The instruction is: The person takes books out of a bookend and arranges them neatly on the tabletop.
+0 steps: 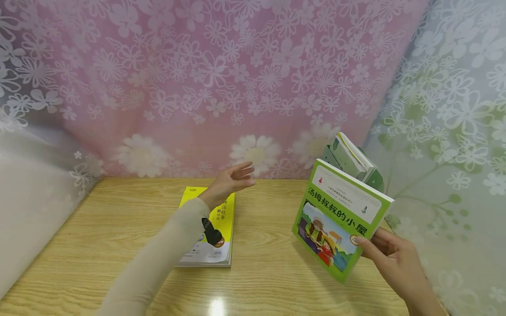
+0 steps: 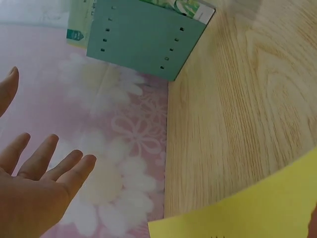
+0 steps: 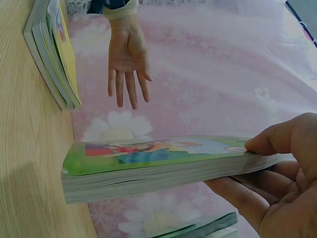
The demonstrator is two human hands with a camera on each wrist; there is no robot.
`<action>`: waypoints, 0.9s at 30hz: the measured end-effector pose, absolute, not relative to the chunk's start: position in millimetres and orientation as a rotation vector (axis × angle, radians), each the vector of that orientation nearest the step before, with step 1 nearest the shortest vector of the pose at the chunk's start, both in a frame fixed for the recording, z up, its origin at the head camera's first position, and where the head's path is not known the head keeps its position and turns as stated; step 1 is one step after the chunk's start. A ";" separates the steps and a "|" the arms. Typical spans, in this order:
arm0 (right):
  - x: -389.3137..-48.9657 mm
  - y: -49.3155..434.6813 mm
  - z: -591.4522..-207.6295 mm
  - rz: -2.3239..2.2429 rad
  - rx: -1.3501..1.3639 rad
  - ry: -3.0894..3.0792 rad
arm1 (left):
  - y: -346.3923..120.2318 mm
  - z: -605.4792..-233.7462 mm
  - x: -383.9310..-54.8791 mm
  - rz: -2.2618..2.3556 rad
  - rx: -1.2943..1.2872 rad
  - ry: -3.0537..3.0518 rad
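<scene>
My right hand (image 1: 399,261) pinches a green-bordered storybook (image 1: 336,219) by its side edge, thumb on the illustrated cover and fingers behind. The book is tilted above the table at the right; its thick page block (image 3: 163,173) faces the right wrist view. My left hand (image 1: 229,182) is held in the air with nothing in it, its fingers spread in the left wrist view. Below that hand and forearm lies a yellow-covered book (image 1: 227,219), partly hidden by the sleeve. In the right wrist view, the yellow book tops a small stack (image 3: 49,54).
Behind the green storybook, a green book holder (image 1: 373,177) with books (image 1: 352,153) in it stands at the back right of the wooden table (image 1: 261,245). Flowered curtains (image 1: 253,87) hang along the back and both sides.
</scene>
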State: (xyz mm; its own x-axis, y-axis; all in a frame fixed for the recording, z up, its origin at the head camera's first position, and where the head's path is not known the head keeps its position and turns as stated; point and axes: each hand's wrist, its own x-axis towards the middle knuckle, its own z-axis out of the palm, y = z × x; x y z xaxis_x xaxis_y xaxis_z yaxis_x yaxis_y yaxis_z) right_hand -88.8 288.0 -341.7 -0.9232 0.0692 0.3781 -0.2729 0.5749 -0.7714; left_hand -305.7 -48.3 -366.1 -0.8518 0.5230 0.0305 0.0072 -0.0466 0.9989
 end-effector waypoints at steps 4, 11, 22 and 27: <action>-95.8 283.4 -341.3 1.362 0.225 -2.431 | -38.0 -360.7 -304.3 1.942 0.620 1.857; -109.0 278.2 -341.0 1.503 0.325 -2.407 | -19.2 -352.0 -298.6 1.935 0.660 1.789; -125.8 273.2 -335.2 1.700 0.417 -2.391 | 4.7 -348.5 -284.9 1.917 0.697 1.660; -134.2 271.7 -334.7 1.762 0.444 -2.400 | 9.9 -352.6 -281.4 1.877 0.652 1.662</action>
State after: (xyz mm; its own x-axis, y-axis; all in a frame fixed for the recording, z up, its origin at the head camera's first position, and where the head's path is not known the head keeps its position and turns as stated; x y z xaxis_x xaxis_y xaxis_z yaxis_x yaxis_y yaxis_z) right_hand -134.2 271.7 -334.7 -0.9480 -0.1572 0.2767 -0.3111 0.2744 -0.9099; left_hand -281.4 9.9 -352.6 -0.7346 0.6785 0.0015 -0.0808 -0.0896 0.9927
